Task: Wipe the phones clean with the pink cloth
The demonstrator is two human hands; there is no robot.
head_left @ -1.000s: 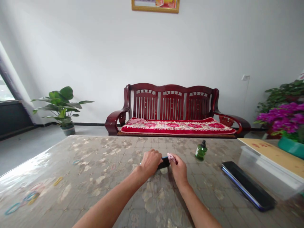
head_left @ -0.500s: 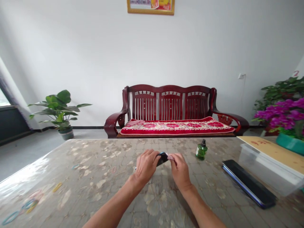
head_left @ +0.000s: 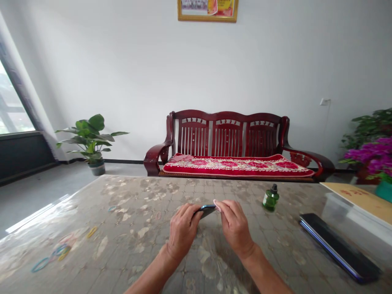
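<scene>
One slim, glossy-edged phone

I can pass leftward from the left hand over a broad stretch of tabletop, where flat rubber bands lie scattered and block little. Between the hands, a slim dark device bars my way at the fingertips, though open tabletop lies nearer me. Beyond the right hand, I have a lane up to the black slab and clear box; the upright green bottle obstructs its far end
</scene>
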